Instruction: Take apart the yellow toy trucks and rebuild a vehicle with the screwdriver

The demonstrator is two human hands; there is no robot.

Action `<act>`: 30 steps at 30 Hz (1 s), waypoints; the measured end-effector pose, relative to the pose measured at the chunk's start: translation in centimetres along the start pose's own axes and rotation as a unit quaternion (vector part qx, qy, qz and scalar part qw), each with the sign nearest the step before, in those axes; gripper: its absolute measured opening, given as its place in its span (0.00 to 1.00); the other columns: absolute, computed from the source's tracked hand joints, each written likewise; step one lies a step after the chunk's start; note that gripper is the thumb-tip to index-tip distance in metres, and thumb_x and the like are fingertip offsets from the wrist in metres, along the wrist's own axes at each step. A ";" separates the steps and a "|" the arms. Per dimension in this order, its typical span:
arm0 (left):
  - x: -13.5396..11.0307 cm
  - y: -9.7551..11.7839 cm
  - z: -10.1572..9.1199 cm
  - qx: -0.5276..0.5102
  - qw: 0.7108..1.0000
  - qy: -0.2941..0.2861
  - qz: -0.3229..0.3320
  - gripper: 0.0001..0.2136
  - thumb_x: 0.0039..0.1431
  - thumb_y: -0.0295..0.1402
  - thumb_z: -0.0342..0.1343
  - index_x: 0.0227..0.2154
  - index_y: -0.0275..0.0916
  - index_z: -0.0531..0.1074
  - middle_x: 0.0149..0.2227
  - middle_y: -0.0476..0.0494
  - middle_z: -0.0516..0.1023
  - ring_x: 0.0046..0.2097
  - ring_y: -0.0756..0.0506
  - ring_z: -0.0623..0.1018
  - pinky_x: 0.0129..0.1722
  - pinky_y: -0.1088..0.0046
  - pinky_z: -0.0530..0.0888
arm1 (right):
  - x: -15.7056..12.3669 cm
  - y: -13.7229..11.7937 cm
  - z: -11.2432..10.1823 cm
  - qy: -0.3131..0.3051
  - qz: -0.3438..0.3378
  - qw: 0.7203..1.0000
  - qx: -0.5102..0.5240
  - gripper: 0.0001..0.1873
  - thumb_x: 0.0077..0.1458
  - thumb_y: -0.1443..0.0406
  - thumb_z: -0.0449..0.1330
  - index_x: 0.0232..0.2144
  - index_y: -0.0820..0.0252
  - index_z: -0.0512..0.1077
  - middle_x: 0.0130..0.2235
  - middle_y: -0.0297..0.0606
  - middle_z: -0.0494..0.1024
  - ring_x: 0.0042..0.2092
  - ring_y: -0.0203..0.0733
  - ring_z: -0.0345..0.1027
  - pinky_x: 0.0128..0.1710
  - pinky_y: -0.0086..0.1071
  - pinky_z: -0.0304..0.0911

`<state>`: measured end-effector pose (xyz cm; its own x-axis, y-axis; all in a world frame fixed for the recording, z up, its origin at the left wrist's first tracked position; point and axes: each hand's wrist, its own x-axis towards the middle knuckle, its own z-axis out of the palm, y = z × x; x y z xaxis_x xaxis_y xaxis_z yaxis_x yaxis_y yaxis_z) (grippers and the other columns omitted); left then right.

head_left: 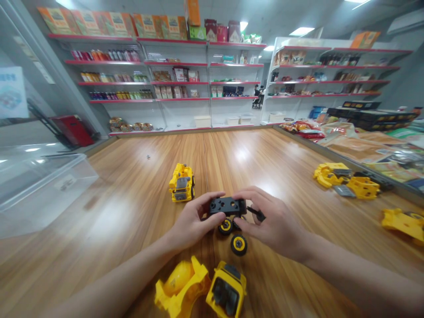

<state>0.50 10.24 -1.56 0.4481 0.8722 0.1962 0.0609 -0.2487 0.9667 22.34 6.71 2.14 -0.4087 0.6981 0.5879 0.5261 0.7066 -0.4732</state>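
Note:
My left hand [202,215] is closed on one end of a black toy truck chassis [225,206], a flat block with round holes. At the chassis's other end, my right hand [270,218] has its fingers bent round it. A slim black piece [256,213] lies between the right thumb and fingers; its kind is unclear. Under the chassis are small black wheels with yellow hubs [225,226], and another loose wheel [239,244] lies nearer me. Closer still are a yellow toy cab [227,289] and a yellow mixer-like truck body [182,285].
An assembled yellow toy truck [182,182] stands beyond my left hand. More yellow toy parts [346,180] lie at the right, with another yellow piece [404,224] nearer. A clear plastic bin [43,190] is at the left. Bagged goods [357,143] border the table [132,176]; stocked shelves stand behind.

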 end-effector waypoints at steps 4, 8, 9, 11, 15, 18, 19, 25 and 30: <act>0.8 0.0 -0.1 -0.160 0.978 0.132 -0.024 0.19 0.54 0.33 0.64 0.49 0.37 0.72 0.44 0.43 0.78 0.42 0.48 0.76 0.39 0.77 0.72 | -0.4 -0.3 0.6 0.039 0.096 0.992 -0.067 0.21 0.58 0.64 0.60 0.53 0.56 0.65 0.50 0.44 0.70 0.49 0.45 0.68 0.46 0.38 0.68; 1.2 -0.2 -0.6 -0.302 0.937 0.174 -0.037 0.18 0.53 0.28 0.65 0.47 0.37 0.72 0.39 0.46 0.78 0.35 0.53 0.76 0.36 0.80 0.73 | -1.4 -0.4 1.5 -0.123 0.123 0.980 -0.094 0.19 0.56 0.58 0.63 0.50 0.54 0.71 0.51 0.45 0.68 0.45 0.48 0.72 0.46 0.43 0.69; 1.2 -0.2 -0.7 -0.318 0.934 0.154 -0.050 0.17 0.52 0.28 0.65 0.46 0.36 0.72 0.38 0.46 0.78 0.34 0.53 0.77 0.35 0.80 0.73 | -1.6 -0.3 1.8 -0.160 0.117 0.975 -0.096 0.20 0.56 0.57 0.63 0.50 0.52 0.71 0.53 0.45 0.67 0.46 0.49 0.72 0.47 0.44 0.68; 1.1 -0.3 -0.6 -0.333 0.934 0.113 -0.072 0.16 0.53 0.27 0.65 0.45 0.35 0.73 0.36 0.46 0.78 0.33 0.52 0.77 0.33 0.79 0.74 | -1.9 -0.1 2.1 -0.210 0.103 0.968 -0.095 0.19 0.56 0.57 0.62 0.51 0.49 0.72 0.54 0.44 0.67 0.48 0.50 0.71 0.48 0.43 0.68; 0.8 -0.5 -0.5 -0.348 0.926 0.102 -0.104 0.11 0.54 0.30 0.64 0.40 0.33 0.74 0.34 0.43 0.79 0.34 0.50 0.79 0.34 0.77 0.76 | -2.0 0.2 1.7 -0.252 0.082 0.961 -0.084 0.17 0.60 0.60 0.59 0.52 0.47 0.71 0.49 0.39 0.71 0.47 0.46 0.71 0.49 0.41 0.66; 0.6 -0.5 -0.5 -0.376 0.914 0.085 -0.122 0.09 0.55 0.28 0.62 0.38 0.31 0.74 0.37 0.39 0.80 0.38 0.47 0.80 0.39 0.74 0.77 | -1.7 -0.2 0.7 -0.251 0.071 0.962 -0.080 0.15 0.59 0.60 0.59 0.49 0.51 0.72 0.48 0.39 0.71 0.46 0.45 0.70 0.47 0.39 0.66; 0.5 -0.5 -0.6 -0.385 0.912 0.067 -0.124 0.09 0.55 0.26 0.61 0.39 0.31 0.73 0.39 0.37 0.80 0.40 0.46 0.80 0.41 0.73 0.77 | -1.6 -0.5 0.4 -0.241 0.075 0.965 -0.075 0.13 0.60 0.60 0.59 0.46 0.54 0.73 0.47 0.40 0.72 0.44 0.44 0.70 0.45 0.38 0.66; 0.0 -0.3 -0.4 -0.360 0.928 0.005 -0.098 0.13 0.55 0.25 0.61 0.44 0.33 0.70 0.47 0.33 0.78 0.51 0.38 0.78 0.45 0.68 0.77 | -0.9 -1.0 0.0 -0.147 0.083 0.985 -0.037 0.13 0.65 0.68 0.48 0.29 0.61 0.69 0.31 0.36 0.70 0.34 0.37 0.65 0.34 0.32 0.60; -0.1 -0.4 -0.3 -0.348 0.933 0.002 -0.096 0.15 0.54 0.25 0.63 0.44 0.35 0.69 0.48 0.34 0.78 0.51 0.37 0.78 0.46 0.67 0.77 | -1.0 -0.1 0.4 -0.113 0.117 0.986 0.022 0.11 0.63 0.63 0.56 0.29 0.60 0.73 0.31 0.35 0.72 0.34 0.37 0.67 0.33 0.31 0.62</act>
<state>0.15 10.36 -1.87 0.4857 0.8741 0.0077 -0.4537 0.2445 0.8570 22.38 5.96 1.29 -0.4385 0.8470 0.3005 0.5955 0.5242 -0.6088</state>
